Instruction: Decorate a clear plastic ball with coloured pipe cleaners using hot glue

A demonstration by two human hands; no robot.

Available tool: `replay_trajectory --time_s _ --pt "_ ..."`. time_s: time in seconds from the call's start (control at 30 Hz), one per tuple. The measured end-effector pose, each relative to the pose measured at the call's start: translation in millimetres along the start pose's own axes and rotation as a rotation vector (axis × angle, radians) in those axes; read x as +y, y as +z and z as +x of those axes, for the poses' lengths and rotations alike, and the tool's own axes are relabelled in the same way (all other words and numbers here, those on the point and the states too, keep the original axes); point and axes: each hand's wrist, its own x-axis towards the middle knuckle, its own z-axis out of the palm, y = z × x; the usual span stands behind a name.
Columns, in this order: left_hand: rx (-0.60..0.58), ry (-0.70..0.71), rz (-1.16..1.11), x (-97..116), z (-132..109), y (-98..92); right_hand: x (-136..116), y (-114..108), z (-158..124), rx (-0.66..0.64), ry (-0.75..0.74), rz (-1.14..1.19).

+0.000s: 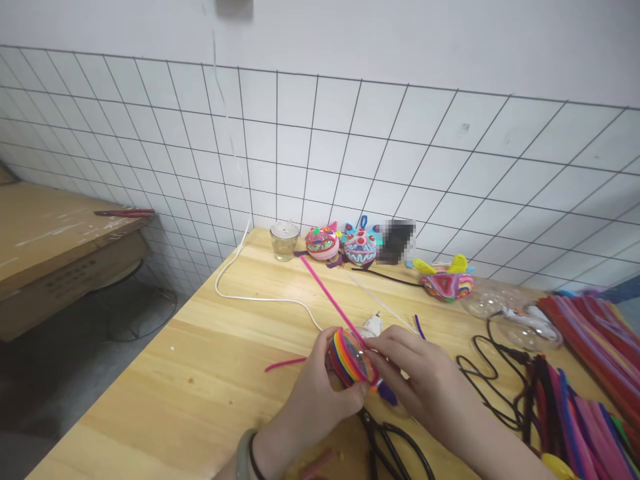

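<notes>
Left hand [320, 393] grips the rainbow-striped ball [349, 363] from 9 o'clock; right hand [423, 380] pinches its 3 o'clock side. Pink pipe cleaner [331, 299] runs off toward 11 o'clock; scissors [395, 447] lie at 6.

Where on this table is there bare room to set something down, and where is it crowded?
Bare wood lies on the table's left half, between the white cable and the near edge. Right of the striped ball it is crowded: pipe cleaners, black cords, scissors.
</notes>
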Motion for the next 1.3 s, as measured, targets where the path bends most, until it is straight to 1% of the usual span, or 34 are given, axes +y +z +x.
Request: replay_trajectory --time_s 0.1,0.17,0.3,0.4,0.63,0.9,1.03,1.17,1.3 --pt "0.013 -0.003 -0.037 -3 1 -0.3 -4 0 0 -0.008 -0.033 -0.029" --pt "0.025 0.000 -0.070 -3 2 -0.3 -7 -1 0 -0.040 -0.045 -0.031" --pt "0.035 0.009 -0.130 -2 4 1.0 -10 -1 -2 -0.116 -0.025 -0.005" --pt "0.058 -0.005 -0.158 -2 3 2.0 -9 1 -5 -0.127 -0.019 -0.023" --pt "0.100 -0.013 -0.127 -4 3 2.5 -10 11 -10 -0.022 -0.031 -0.032" --pt "0.131 -0.003 -0.099 -4 5 3.0 -14 25 -14 0.091 0.016 0.028" --pt "0.154 0.001 -0.067 -1 5 4.1 -15 29 -14 0.151 0.016 0.012" --pt "0.179 -0.024 -0.073 1 4 6.5 -15 29 -13 0.170 -0.013 -0.056" --pt "0.194 -0.002 -0.085 1 5 7.7 -14 29 -12 0.172 -0.028 -0.071"
